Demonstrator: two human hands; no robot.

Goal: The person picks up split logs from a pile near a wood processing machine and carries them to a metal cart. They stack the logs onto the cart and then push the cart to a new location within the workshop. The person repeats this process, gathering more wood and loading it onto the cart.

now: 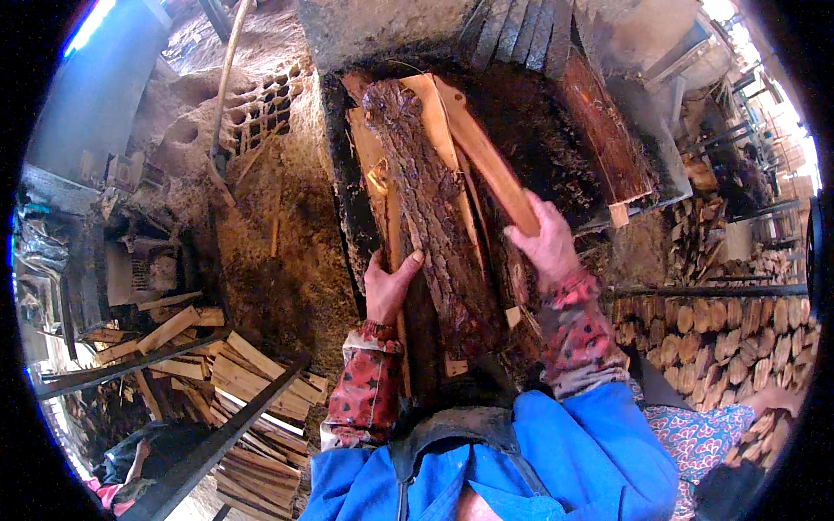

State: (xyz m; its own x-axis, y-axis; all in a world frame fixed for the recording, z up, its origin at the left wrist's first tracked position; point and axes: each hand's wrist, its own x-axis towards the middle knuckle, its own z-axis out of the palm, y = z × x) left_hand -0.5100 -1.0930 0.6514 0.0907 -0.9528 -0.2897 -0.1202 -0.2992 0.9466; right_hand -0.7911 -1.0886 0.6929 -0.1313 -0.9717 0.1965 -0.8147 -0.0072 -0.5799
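A long wood slab covered in rough dark bark lies lengthwise in front of me, on top of other split pieces. My left hand is closed around the left edge of the stack, its thumb pressed on the bark and its fingers over a pale wood strip. My right hand grips the near end of a smooth, reddish-brown split wood stick, which slants away to the far left. Another pale split piece sits between the stick and the bark. My fingertips under the stick are hidden.
The wood lies in a dark-edged bin. A reddish board rests along its right side, near grey metal slats. Stacked split wood stands at left behind metal bars and at right. Another person's patterned clothing shows at lower right.
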